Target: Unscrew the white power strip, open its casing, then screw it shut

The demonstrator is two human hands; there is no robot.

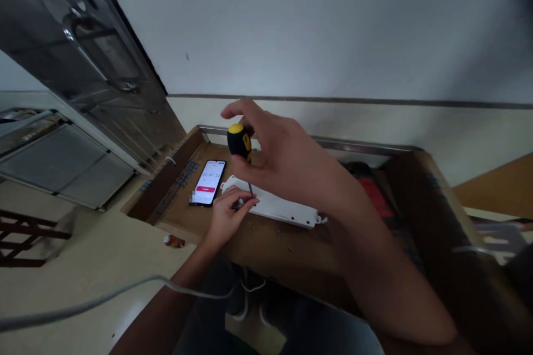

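Observation:
My right hand (287, 150) is above the cardboard surface, its thumb and fingers about the black-and-yellow handle of a screwdriver (239, 143). The index finger is lifted off the handle. The shaft points down to a long white casing, like a power strip (283, 206), lying on the cardboard. Beside the casing's left part, my left hand (229, 208) pinches thumb and fingertips together around the screwdriver's tip. Whatever is between those fingertips is too small to make out. Several small screws (290, 248) lie loose on the cardboard in front of the casing.
A phone (210, 183) with a running timer lies left of the casing. Cardboard walls (166, 177) edge the work surface. A black-and-red object (375, 197) sits at the right, partly behind my forearm. A grey cable (125, 287) crosses over my left forearm. A small bottle (174, 241) is at the left, below.

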